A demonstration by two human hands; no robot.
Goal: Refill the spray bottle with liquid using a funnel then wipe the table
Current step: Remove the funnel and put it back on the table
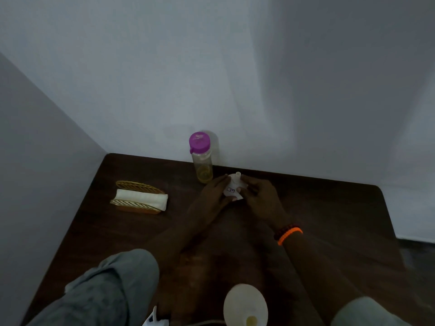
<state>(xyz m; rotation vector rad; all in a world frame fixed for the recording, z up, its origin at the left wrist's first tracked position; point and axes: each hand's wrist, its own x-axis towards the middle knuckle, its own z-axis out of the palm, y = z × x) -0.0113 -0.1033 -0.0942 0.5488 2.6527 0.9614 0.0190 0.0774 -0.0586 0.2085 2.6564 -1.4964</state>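
Head view: dim room, dark table [329,208] in a corner.

Small white spray bottle [233,188] right between the two hands, touching both. No spray top on it. Standing up, a bit tilted, long way up and down, open neck pointing up and a little away from the hands. Small label with blue marks facing the camera.

Left hand [213,196] on the bottle's left side, fingers mostly straight and laid flat against it. Right hand [260,196] on the bottle's right side, fingers bent around it, holding it. Orange band [289,235] and dark beads on the right wrist.

Clear bottle with a purple lid [201,158] just past the left fingertips, close but not touching, standing straight up by the wall, a little yellow liquid at the bottom.

White funnel [246,304] far back from the hands, near the body, wide mouth up, some yellow in its hole.

Folded white cloth in a gold holder [138,197] well off to the left of the left hand, lying long way left to right.

Something white and blue [154,320] at the bottom edge; cannot tell what.
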